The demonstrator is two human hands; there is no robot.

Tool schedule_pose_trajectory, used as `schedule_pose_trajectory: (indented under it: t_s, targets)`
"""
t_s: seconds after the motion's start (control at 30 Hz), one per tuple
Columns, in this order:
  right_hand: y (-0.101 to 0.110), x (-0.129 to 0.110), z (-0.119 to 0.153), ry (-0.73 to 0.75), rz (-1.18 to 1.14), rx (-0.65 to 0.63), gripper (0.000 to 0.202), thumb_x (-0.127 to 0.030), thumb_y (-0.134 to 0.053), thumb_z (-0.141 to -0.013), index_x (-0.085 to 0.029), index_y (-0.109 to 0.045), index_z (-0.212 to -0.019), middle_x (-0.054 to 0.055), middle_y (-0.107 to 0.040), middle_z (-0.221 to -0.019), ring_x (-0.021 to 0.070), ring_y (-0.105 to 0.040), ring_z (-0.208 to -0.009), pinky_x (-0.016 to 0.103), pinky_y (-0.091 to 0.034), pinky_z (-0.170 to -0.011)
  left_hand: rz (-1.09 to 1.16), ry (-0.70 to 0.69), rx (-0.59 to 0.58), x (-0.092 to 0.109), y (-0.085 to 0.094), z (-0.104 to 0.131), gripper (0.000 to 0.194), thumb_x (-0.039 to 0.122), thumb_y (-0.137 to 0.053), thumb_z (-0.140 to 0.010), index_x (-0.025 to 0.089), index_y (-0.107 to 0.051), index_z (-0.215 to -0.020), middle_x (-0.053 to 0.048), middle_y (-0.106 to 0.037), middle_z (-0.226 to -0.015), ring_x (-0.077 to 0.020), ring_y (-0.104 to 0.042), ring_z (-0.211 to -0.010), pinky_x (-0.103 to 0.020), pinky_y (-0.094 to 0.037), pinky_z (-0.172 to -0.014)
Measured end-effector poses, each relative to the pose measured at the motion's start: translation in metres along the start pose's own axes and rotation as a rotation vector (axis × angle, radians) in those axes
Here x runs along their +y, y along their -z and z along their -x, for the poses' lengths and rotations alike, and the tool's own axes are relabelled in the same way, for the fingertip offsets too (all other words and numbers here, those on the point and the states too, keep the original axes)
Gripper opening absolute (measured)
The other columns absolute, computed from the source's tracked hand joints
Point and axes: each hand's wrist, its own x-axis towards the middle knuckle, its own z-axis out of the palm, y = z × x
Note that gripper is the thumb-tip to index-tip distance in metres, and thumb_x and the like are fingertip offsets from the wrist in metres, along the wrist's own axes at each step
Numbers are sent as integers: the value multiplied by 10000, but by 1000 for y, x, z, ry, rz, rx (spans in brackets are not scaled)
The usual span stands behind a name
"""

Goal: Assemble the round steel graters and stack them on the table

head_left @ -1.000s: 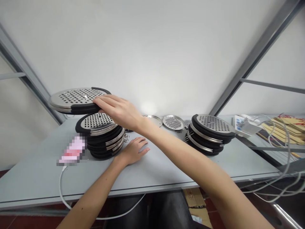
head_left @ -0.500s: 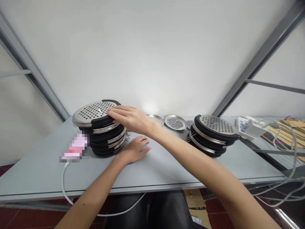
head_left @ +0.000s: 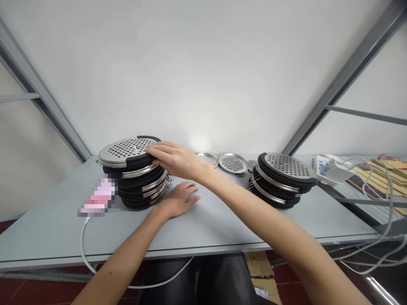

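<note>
This looks like a small workshop or packing station. A plain grey tabletop (head_left: 203, 231) stands against a bare pale wall (head_left: 197, 76), between grey metal frame posts that slant up the left and right sides of the frame. Matching round perforated metal plates with black rims sit in a stack at left of center (head_left: 141, 182) and another at right of center (head_left: 280, 182), like batch goods, with loose metal discs (head_left: 233, 163) by the wall. At the right edge, a white power strip (head_left: 327, 169), looping pale cables (head_left: 389, 212) and flat yellowish pieces (head_left: 386, 176) crowd together. Below lie dark red floor tiles (head_left: 291, 279) and brown cardboard (head_left: 260, 269).
</note>
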Motion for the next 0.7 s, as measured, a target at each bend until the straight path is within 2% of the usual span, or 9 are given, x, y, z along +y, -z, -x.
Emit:
schedule_pose_trajectory:
  t_s: [0.3, 0.7]
  targets:
    - [4, -4, -3, -2, 1, -22, 266, -191, -427, -987, -172, -568, -1212, 71, -627, -1263, 165, -541, -1207, 366, -479, -1018, 3, -3, 6, 1, 1, -1, 391, 428, -407, -979, 241, -540, -1295, -69, -547, -1347, -255, -479, -1259, -413, -383, -1063]
    - [9, -5, -3, -9, -25, -6, 324, -218, -428, -978, -175, -530, -1283, 89, -605, -1297, 196, -515, -1223, 427, -405, -1068, -15, 18, -18, 0, 1, -1, 409, 464, -372, -983, 244, -551, -1277, -69, -542, -1356, -253, -466, -1274, -423, -372, -1074]
